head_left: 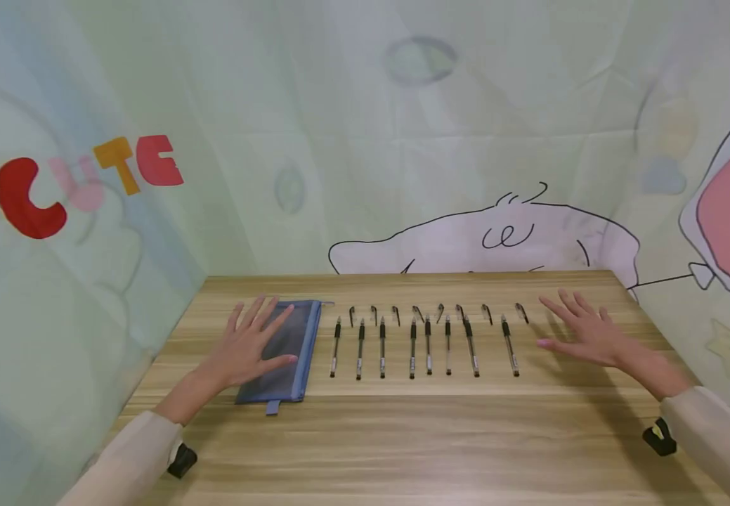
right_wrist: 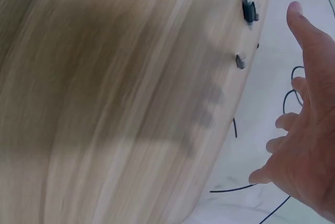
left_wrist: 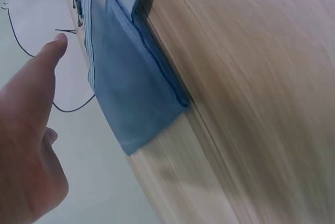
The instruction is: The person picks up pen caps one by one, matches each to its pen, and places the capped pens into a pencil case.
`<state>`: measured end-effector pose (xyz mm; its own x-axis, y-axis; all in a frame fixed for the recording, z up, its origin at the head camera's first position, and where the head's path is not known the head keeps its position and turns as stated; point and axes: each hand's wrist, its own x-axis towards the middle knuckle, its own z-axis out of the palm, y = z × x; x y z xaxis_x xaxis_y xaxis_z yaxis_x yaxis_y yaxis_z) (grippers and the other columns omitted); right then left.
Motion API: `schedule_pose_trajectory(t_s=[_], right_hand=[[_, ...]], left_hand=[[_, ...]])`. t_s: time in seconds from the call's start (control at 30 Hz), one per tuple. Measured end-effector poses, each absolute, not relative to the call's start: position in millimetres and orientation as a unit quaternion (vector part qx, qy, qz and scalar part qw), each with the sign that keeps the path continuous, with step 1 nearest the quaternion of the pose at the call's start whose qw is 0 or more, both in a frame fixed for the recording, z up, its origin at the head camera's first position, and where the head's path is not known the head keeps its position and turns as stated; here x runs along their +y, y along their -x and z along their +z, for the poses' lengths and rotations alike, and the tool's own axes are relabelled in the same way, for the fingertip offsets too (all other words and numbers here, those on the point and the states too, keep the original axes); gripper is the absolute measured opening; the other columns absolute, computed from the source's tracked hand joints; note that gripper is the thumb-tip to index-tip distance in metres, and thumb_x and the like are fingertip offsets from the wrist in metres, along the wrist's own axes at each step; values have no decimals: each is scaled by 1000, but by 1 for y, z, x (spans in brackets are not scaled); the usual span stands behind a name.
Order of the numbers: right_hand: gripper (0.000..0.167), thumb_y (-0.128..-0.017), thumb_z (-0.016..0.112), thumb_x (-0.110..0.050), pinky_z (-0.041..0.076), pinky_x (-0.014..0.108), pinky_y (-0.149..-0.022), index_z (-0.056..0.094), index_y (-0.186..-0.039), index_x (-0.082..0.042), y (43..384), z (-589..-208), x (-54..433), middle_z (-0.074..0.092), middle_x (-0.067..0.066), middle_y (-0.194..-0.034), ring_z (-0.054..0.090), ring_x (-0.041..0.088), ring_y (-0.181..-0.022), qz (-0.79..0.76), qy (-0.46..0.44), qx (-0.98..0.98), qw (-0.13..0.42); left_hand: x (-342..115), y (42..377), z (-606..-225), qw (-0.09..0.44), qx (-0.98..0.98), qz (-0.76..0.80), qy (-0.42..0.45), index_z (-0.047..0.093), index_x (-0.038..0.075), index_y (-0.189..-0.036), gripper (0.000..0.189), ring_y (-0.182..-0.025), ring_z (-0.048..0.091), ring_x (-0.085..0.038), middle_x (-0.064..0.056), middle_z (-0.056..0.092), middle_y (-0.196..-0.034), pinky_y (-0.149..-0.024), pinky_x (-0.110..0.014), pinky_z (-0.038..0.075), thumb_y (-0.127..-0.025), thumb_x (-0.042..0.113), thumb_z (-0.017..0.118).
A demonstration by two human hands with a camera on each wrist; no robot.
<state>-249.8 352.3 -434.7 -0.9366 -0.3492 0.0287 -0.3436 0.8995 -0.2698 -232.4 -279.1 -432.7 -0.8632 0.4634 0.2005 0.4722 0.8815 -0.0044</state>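
My left hand [head_left: 247, 349] is spread above a blue zip pouch [head_left: 304, 351] with a dark mesh face, holding nothing. In the left wrist view the pouch [left_wrist: 125, 72] lies flat on the wood, apart from the thumb. My right hand [head_left: 589, 337], fingers also spread, hovers to the right of a row of several uncapped pens. The rightmost pen [head_left: 509, 344] is nearest to it. Behind the pens lies a row of several black pen caps, the closest being the right-end cap [head_left: 521, 313]. The right wrist view shows this hand [right_wrist: 309, 130] touching nothing.
The wood-grain table [head_left: 402, 450] reaches back to a pale printed curtain [head_left: 244, 105], which also hangs at both sides. A black wrist strap piece [head_left: 183, 460] shows by the left sleeve, another strap piece [head_left: 660, 437] by the right.
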Motion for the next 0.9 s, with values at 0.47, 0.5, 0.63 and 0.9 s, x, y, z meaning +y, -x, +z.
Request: schedule_pose_trajectory(t_s=[0.47,0.5,0.63,0.9], right_hand=[[91,-89,76,-48,22,80,-114,31,-160,-13,243,-435,333,23,37,-162,23,62,-146,-182,228,956,-14],[91,-90,75,-48,23,80,-113,30,-161,-13,242,-435,333,22,36,-162,24,61,-146,-182,228,956,-12],[92,-91,73,-49,26,79,-112,26,-163,-16,239,-436,331,21,34,-163,25,60,-146,-192,225,955,4],[90,-92,74,-47,28,77,-114,29,-161,-12,237,-440,329,26,32,-163,30,59,-145,-210,230,950,3]], left_hand=[[-256,238,-446,105,-954,-56,275,45,10,-154,78,-148,35,-47,-24,42,-158,-117,-73,25,-91,47,72],[-255,238,-446,109,-953,-58,278,46,9,-153,76,-147,36,-47,-24,44,-157,-115,-73,27,-91,45,72],[-251,237,-446,113,-949,-60,288,49,7,-151,70,-143,42,-47,-25,48,-154,-113,-74,32,-93,40,72],[-242,240,-448,95,-947,-76,297,48,8,-152,64,-139,47,-46,-24,52,-150,-111,-72,36,-97,35,69]])
